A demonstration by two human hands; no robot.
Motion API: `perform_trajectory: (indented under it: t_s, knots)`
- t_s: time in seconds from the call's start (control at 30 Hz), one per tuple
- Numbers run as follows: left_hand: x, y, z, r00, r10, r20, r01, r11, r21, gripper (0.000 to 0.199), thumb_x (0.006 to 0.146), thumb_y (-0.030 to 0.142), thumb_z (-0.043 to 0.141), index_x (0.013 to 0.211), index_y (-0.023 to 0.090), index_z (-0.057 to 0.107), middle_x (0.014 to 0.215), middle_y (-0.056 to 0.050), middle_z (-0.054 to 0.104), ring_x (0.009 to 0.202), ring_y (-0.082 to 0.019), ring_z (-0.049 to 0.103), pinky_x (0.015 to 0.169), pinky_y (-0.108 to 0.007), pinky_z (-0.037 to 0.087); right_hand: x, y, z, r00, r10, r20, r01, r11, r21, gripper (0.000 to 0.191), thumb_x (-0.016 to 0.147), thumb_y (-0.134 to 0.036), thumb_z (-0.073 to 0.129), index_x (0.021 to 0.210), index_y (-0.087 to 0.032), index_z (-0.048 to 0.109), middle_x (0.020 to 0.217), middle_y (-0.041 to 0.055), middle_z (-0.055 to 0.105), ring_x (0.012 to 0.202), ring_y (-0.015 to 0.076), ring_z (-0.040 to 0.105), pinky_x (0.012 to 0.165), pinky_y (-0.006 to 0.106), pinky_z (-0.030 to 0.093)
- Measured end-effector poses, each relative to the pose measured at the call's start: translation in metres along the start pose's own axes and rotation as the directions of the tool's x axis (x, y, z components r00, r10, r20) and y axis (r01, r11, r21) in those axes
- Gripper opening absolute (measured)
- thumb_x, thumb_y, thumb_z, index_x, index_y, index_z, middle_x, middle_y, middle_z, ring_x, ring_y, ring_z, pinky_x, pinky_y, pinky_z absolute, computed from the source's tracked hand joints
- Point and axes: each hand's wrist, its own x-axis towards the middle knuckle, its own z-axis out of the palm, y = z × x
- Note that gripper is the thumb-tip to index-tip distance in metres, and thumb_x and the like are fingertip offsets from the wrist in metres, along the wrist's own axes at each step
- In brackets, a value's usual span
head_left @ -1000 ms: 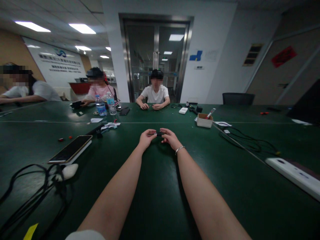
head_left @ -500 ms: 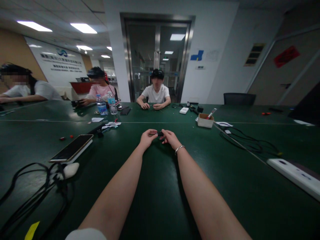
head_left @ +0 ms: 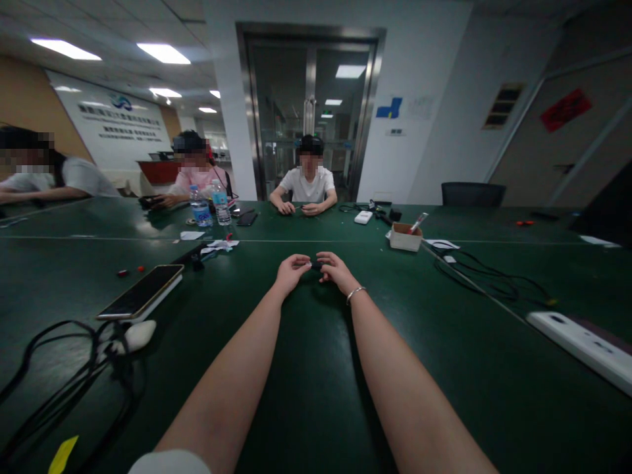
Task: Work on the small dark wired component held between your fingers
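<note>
A small dark object (head_left: 316, 265) is between my two hands, a little above the green table (head_left: 316, 342). My left hand (head_left: 293, 271) pinches its left end between thumb and fingers. On the other side, my right hand (head_left: 336, 270) has its thumb and fingers curled at the right end of the object, with the index finger raised over it. A silver bracelet (head_left: 355, 294) circles my right wrist. The object's details are too small to make out.
At the left lie a phone (head_left: 143, 291), black cables (head_left: 93, 355) and a white mouse (head_left: 139, 336). Bottles (head_left: 201, 207) and a small box (head_left: 405, 238) stand farther back. A white power strip (head_left: 582, 352) is at the right. Three people sit across.
The fingers of my right hand have lifted slightly off the top of the dark object. My left hand has stayed nearly still.
</note>
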Motion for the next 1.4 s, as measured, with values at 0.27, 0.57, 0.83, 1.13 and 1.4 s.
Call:
perform_trajectory:
  t_s: [0.27, 0.57, 0.83, 1.13, 1.4]
  knots:
    - [-0.0001, -0.0013, -0.0006, 0.999, -0.018, -0.039, 0.019, 1.000, 0.023, 0.021, 0.065, 0.021, 0.072, 0.085, 0.016, 0.068, 0.092, -0.008, 0.068, 0.092, -0.020, 0.062, 0.088, -0.039, 0.049, -0.0022, -0.0017, -0.0019, 0.998, -0.013, 0.061, 0.013, 1.000, 0.005, 0.042, 0.071, -0.012, 0.064, 0.111, -0.022, 0.055, 0.092, -0.0001, 0.064, 0.041, 0.0007, 0.047, 0.047, 0.019, 0.054]
    - [0.0003, -0.0044, -0.0011, 0.999, -0.046, -0.022, 0.046, 0.999, -0.004, 0.024, 0.063, 0.025, 0.074, 0.084, 0.016, 0.068, 0.092, -0.008, 0.067, 0.085, -0.020, 0.063, 0.085, -0.040, 0.050, -0.0005, -0.0008, -0.0003, 1.000, 0.016, 0.023, -0.016, 1.000, -0.003, 0.023, 0.077, -0.013, 0.056, 0.100, -0.019, 0.058, 0.072, -0.0037, 0.061, 0.038, 0.0021, 0.045, 0.045, 0.019, 0.052]
    - [-0.0006, -0.0021, -0.0003, 0.999, -0.039, -0.034, 0.039, 0.999, -0.009, 0.022, 0.062, 0.024, 0.075, 0.082, 0.016, 0.069, 0.088, -0.007, 0.068, 0.085, -0.019, 0.063, 0.082, -0.038, 0.051, -0.0008, -0.0009, -0.0007, 1.000, 0.019, 0.021, -0.020, 1.000, 0.017, 0.021, 0.077, -0.015, 0.058, 0.098, -0.018, 0.058, 0.075, -0.0022, 0.063, 0.036, 0.0016, 0.043, 0.044, 0.020, 0.052]
    - [-0.0021, 0.0026, 0.0005, 0.997, -0.059, -0.039, 0.059, 0.998, -0.004, 0.023, 0.061, 0.024, 0.076, 0.082, 0.016, 0.069, 0.087, -0.007, 0.068, 0.083, -0.018, 0.063, 0.081, -0.037, 0.051, -0.0021, -0.0006, -0.0014, 1.000, -0.013, 0.022, 0.013, 1.000, -0.018, 0.030, 0.073, -0.013, 0.062, 0.103, -0.019, 0.057, 0.081, -0.0020, 0.063, 0.039, 0.0013, 0.046, 0.044, 0.019, 0.052]
    - [-0.0027, 0.0034, 0.0007, 0.997, -0.077, -0.024, 0.076, 0.997, -0.019, 0.022, 0.063, 0.023, 0.074, 0.083, 0.015, 0.068, 0.089, -0.007, 0.067, 0.078, -0.017, 0.063, 0.079, -0.038, 0.052, -0.0018, -0.0003, -0.0008, 1.000, -0.002, 0.013, 0.003, 1.000, -0.013, 0.027, 0.075, -0.014, 0.061, 0.102, -0.019, 0.057, 0.081, -0.0016, 0.063, 0.039, 0.0014, 0.045, 0.045, 0.019, 0.052]
